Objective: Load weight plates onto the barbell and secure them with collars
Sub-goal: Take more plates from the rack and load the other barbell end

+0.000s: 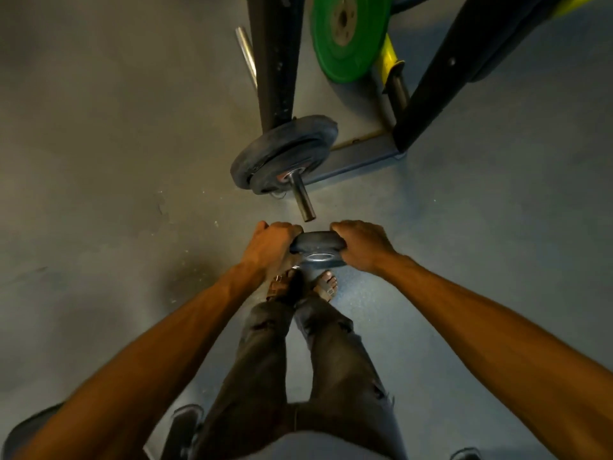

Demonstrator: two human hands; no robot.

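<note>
A small dark weight plate with a metal-ringed centre hole hangs in front of me, gripped on both sides. My left hand holds its left edge and my right hand holds its right edge. Just beyond it the steel barbell sleeve points toward me, its open end a short gap from the plate. Two dark plates sit on that sleeve against the rack. No collar shows.
A black rack upright rises behind the loaded plates, and another black beam slants at right. A green plate hangs on a yellow peg. My sandalled feet stand below the plate. Dark plates lie at the bottom left.
</note>
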